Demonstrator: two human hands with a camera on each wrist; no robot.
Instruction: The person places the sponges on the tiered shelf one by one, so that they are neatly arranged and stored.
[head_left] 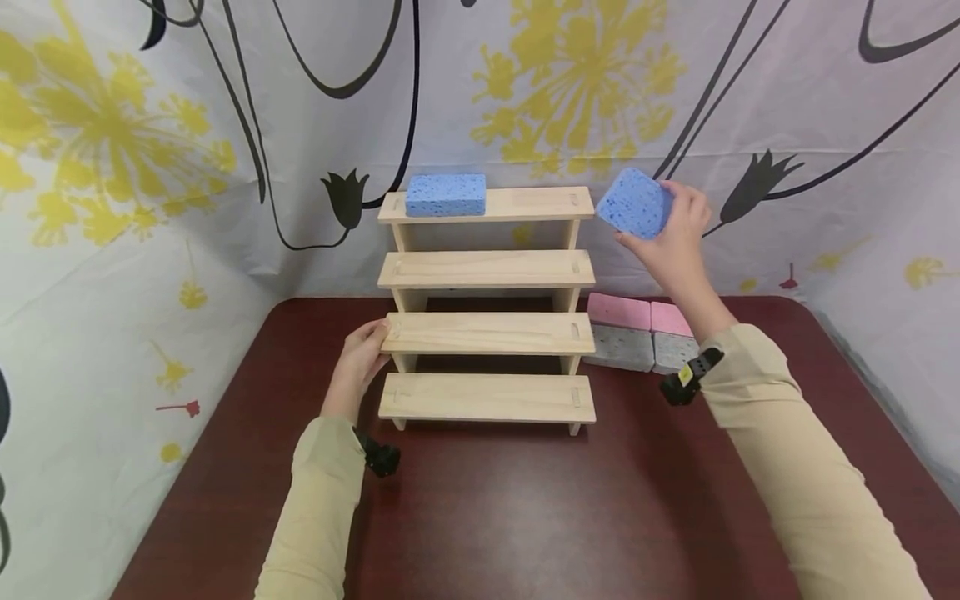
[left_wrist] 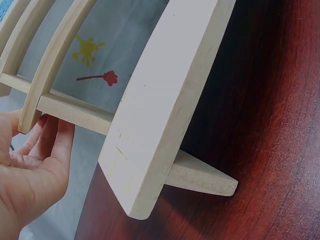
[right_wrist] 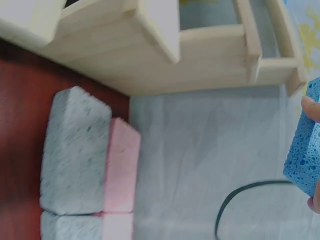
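A wooden stepped shelf point(head_left: 489, 333) with several tiers stands at the back of the table. My left hand point(head_left: 358, 367) grips the left end of its second tier from the bottom; the left wrist view shows the fingers under that board point(left_wrist: 55, 60). Up at the right of the top tier, my right hand point(head_left: 678, 237) holds a blue sponge point(head_left: 636, 204) in the air, tilted and apart from the shelf. The right wrist view catches only part of this sponge point(right_wrist: 306, 145) and some fingertips. Another blue sponge point(head_left: 446, 195) lies flat on the left part of the top tier.
Right of the shelf, two pink sponges point(head_left: 619, 311) and two grey sponges point(head_left: 621, 347) sit together on the dark red table point(head_left: 495, 517). Patterned white cloth point(head_left: 450, 100) hangs behind and at both sides.
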